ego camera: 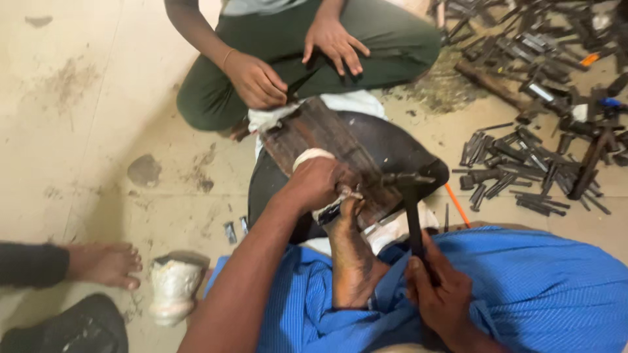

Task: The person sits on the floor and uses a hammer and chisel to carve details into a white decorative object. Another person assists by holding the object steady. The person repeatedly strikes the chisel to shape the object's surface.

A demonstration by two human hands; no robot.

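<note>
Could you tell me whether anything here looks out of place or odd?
Yes: the bare foot pins the workpiece on the block, right beside where the hammer lands. Dark metal pieces lie scattered over the floor.

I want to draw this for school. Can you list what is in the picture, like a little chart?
Left hand: presses a small metal piece onto a worn wooden block
Right hand: grips a dark hammer, head over the block
Foot: rests by the block
Other person's hands: one holds a thin dark tool
Floor at right: heap of dark metal pieces
</note>
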